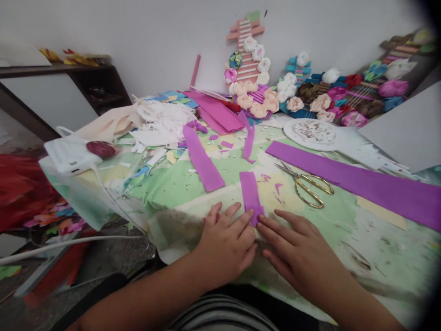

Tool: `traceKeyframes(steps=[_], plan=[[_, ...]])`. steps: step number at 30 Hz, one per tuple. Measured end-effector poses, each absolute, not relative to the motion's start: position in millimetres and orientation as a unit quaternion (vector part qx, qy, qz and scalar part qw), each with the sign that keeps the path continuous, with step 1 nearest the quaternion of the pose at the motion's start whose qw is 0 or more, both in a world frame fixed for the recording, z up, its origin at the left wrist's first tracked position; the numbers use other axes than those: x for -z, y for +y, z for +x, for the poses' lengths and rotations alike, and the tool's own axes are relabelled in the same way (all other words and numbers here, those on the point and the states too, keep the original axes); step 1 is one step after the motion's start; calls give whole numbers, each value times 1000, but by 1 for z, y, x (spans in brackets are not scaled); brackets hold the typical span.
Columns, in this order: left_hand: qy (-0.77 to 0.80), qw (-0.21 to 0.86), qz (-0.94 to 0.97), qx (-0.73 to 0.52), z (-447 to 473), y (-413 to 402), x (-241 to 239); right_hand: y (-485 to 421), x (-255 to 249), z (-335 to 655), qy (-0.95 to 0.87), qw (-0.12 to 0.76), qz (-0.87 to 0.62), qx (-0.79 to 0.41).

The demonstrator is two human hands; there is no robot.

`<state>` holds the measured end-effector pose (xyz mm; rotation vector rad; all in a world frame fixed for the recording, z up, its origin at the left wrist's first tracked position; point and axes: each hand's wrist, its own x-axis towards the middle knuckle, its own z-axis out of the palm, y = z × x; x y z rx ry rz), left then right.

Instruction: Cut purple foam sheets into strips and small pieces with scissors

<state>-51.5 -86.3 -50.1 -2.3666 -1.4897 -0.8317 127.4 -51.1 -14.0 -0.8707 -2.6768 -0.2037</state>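
Note:
A short purple paper strip [251,191] lies on the table at the front edge, its near end under my fingertips. My left hand [229,239] rests palm down with fingers spread, the index fingertip on the strip. From the other side, my right hand [294,243] touches the strip's right edge with outstretched fingers. A wider purple strip [204,161] lies beyond my left hand. Gold-handled scissors [305,181] lie beyond my right hand, blades pointing left, with small purple scraps [278,187] beside them. Neither hand is wrapped round anything.
A long purple paper band [361,184] runs across the right side. White shredded paper [161,119] and pink sheets [220,112] lie at the back. Flower-decorated guitar shapes [248,69] lean on the wall. A white device with a cable [70,154] sits at the left edge.

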Motion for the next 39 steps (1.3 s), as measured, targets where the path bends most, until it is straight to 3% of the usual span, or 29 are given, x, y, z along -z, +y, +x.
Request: traceKeyframes(steps=[10,19,24,27,31,33,35,37,39], plan=[[-478,143,-799,335,-56,-88,57,-57,16,124,-917,193,-337,92],[-430,81,-789,431,-58,-100,48,-72,28,118,-893,279,-345,74],[-406,-91,-775,476,-56,-90,15,-67,3,119,-883,347,-303,-88],[-428,-288,-750,413,-55,-79,-13,-60,-23,119,-855,282,-356,-250],[-475,-448,-651,388,-51,-66,-41,-41,-50,125,-805,270,-411,-331],[-477,-473,-609,423,-47,-57,-46,-23,-54,132,-793,279,-455,-293],[-475,-451,-573,493,-44,-44,-47,1,-53,144,-764,291,-546,-182],[-444,-446,-523,574,-41,-29,-46,26,-47,156,-748,217,-622,-76],[-390,-482,-477,623,-38,-14,-46,46,-38,164,-753,109,-648,-45]])
